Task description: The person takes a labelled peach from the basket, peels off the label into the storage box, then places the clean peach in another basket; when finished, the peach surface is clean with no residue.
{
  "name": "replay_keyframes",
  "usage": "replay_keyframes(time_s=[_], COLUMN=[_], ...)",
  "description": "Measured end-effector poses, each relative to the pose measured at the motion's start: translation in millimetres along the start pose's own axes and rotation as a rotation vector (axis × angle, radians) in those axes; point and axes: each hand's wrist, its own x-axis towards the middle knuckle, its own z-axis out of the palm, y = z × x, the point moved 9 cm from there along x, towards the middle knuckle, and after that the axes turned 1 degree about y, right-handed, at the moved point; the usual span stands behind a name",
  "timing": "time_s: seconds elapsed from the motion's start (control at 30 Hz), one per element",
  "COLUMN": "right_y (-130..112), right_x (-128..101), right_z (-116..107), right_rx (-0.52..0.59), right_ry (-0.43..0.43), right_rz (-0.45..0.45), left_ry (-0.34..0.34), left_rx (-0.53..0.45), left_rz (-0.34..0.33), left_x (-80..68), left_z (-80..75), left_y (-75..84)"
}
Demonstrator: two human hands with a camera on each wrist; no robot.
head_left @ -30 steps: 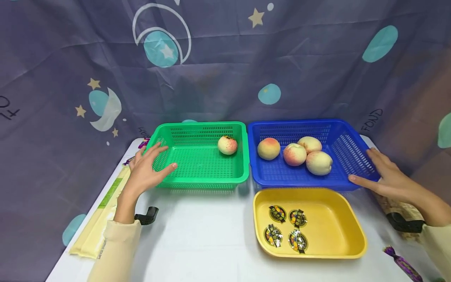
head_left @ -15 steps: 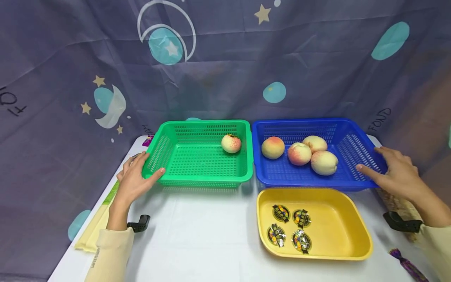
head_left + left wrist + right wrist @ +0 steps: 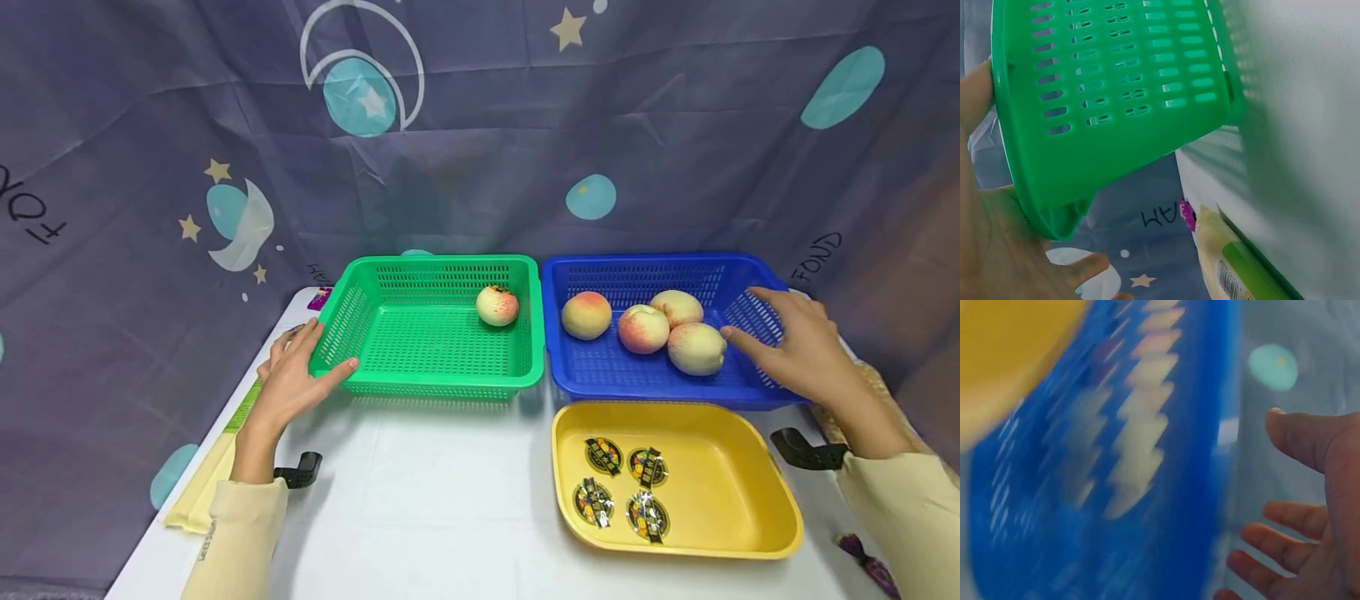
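Observation:
My left hand (image 3: 288, 379) rests at the front left corner of the green basket (image 3: 442, 387), thumb by the front rim and fingers along the left side. In the left wrist view, the thumb (image 3: 975, 94) lies against the rim and other fingers spread out straight. One peach (image 3: 497, 306) lies at the green basket's right end. My right hand (image 3: 806, 346) hovers with spread fingers and nothing in it over the right end of the blue basket (image 3: 637, 390). Several peaches sit in that basket, the pale one (image 3: 697, 348) nearest my right thumb. The right wrist view is blurred.
A yellow tray (image 3: 720, 500) with several round black labels (image 3: 647, 514) stands in front of the blue basket. Along the left table edge lies a pale yellow packet (image 3: 206, 487). A purple wrapped sweet (image 3: 866, 562) lies at front right. A patterned curtain (image 3: 487, 167) hangs behind.
My left hand has moved back and down from above the green basket to its left corner. My right hand has left the blue basket's right rim and moved left above the basket.

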Motion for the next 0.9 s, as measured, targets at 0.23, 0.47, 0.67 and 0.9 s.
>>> replay_keyframes(time_s=[0.23, 0.47, 0.67, 0.9], right_y=[-83, -163, -202, -220], right_x=[30, 59, 83, 107], right_z=[30, 82, 127, 162], right_rx=[0.216, 0.356, 0.406, 0.478], right_ry=[-0.114, -0.281, -0.402, -0.476], right_rz=[-0.112, -0.205, -0.228, -0.1], left_ry=[-0.042, -0.058, -0.066, -0.047], left_rx=[-0.016, -0.017, -0.019, -0.015], left_rz=[-0.041, -0.062, -0.064, -0.054], left_x=[-3.1, -3.4, -1.2, 0.0], left_z=[1.8, 3.7, 6.4, 5.0], left_y=[-7.1, -8.5, -6.2, -2.3])
